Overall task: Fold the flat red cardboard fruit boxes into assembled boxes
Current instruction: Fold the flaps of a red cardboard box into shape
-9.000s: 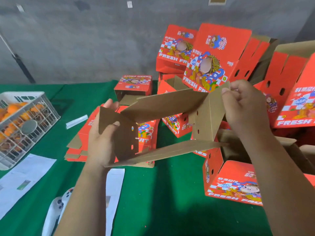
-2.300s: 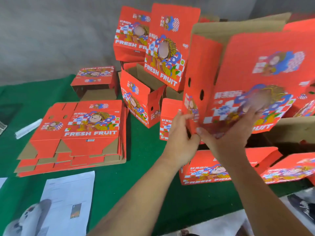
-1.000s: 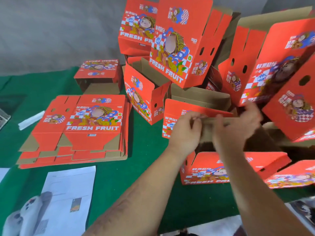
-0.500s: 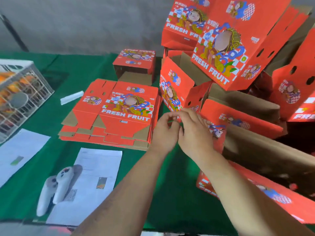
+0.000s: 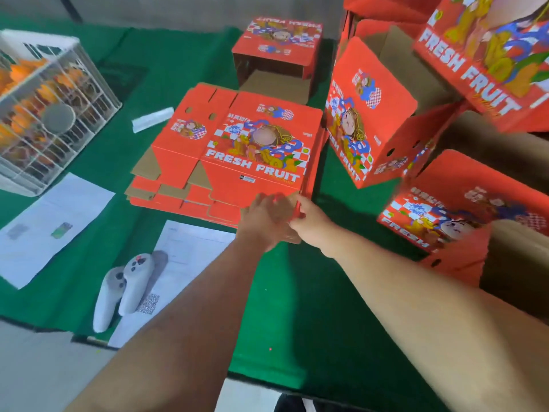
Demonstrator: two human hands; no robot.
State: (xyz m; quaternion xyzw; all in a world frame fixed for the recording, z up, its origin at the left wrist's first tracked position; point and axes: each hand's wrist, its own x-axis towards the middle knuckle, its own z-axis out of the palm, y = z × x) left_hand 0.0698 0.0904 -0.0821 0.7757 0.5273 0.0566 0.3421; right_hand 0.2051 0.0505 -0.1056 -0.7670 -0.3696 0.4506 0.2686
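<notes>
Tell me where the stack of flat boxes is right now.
In the head view, the stack of flat boxes lies mid-table on the green cloth, between the white crate on the left and the assembled boxes on the right.

Left hand (image 5: 264, 217) and right hand (image 5: 309, 217) at flat-box stack (image 5: 237, 150) near edge, green table (image 5: 312, 307)

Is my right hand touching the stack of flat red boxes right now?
Touching. The head view shows the right hand with its fingers on the near right corner of the stack of flat red boxes, no gap between them.
</notes>
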